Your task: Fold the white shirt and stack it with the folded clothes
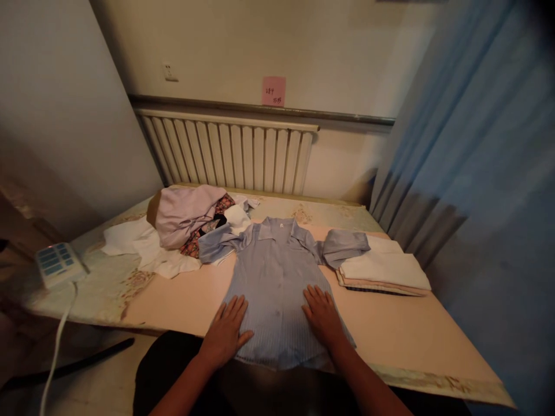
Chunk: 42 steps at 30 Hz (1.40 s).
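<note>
A blue-grey button-up shirt (280, 277) lies spread front side up on the table, its collar toward the wall and its hem at the near edge. My left hand (228, 332) rests flat on the shirt's lower left side, fingers stretched out. On the lower right side lies my right hand (323, 315), also flat with the fingers extended. The shirt's left-hand sleeve reaches to a heap of clothes, and the right-hand sleeve (347, 247) overlaps a stack of folded clothes (385, 266).
The heap of unfolded clothes (186, 216) sits at the back left of the table (416, 329). A white power strip (60, 263) with a cord is at the left edge. Behind stands a radiator (243, 153); a blue curtain (477, 173) hangs along the right.
</note>
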Motion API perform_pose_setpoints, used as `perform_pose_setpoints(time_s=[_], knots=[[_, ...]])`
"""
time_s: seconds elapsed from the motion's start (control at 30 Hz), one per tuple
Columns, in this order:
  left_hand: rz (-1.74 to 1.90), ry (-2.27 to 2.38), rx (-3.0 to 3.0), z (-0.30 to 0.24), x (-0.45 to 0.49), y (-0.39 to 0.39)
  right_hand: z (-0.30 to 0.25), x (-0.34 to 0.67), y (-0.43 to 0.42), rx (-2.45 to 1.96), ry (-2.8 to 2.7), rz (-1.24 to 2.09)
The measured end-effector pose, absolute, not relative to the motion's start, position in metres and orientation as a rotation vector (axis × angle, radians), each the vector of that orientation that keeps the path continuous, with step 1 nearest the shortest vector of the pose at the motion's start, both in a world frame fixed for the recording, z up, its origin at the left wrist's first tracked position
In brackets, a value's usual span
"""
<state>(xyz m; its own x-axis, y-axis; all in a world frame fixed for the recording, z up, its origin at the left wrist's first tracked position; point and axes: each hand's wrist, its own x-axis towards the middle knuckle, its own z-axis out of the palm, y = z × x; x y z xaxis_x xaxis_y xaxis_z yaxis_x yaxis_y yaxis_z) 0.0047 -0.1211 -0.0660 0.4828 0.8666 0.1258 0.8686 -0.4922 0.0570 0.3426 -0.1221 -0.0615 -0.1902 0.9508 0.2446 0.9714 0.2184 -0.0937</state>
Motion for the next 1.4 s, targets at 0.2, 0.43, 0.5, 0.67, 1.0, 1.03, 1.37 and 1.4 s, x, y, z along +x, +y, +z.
perform_pose_setpoints(time_s=[0.2, 0.43, 0.5, 0.67, 1.0, 1.03, 1.37, 1.4], knots=[[-0.216, -1.609, -2.735, -0.064, 0.002, -0.126, -0.062, 0.343, -0.123, -1.825, -2.238, -0.116], [-0.155, -1.649, -2.766, -0.063, -0.002, -0.135, -0.061, 0.342, -0.123, -1.822, -2.255, -0.135], [-0.162, -1.648, -2.766, -0.064, -0.005, -0.139, -0.062, 0.342, -0.123, -1.823, -2.259, -0.132], [-0.16, -1.736, -2.778, -0.062, -0.012, -0.142, -0.062, 0.343, -0.123, -1.826, -2.26, -0.125], [-0.166, -1.905, -2.648, -0.062, 0.001, -0.145, -0.063, 0.342, -0.123, -1.814, -2.245, -0.114], [-0.164, -1.904, -2.648, -0.062, 0.001, -0.145, -0.064, 0.342, -0.123, -1.815, -2.244, -0.113], [-0.037, -2.019, -2.561, -0.045, 0.013, -0.138, -0.064, 0.343, -0.122, -1.808, -2.226, -0.118], [-0.081, -2.003, -2.55, -0.043, 0.018, -0.134, -0.064, 0.343, -0.122, -1.812, -2.226, -0.117]])
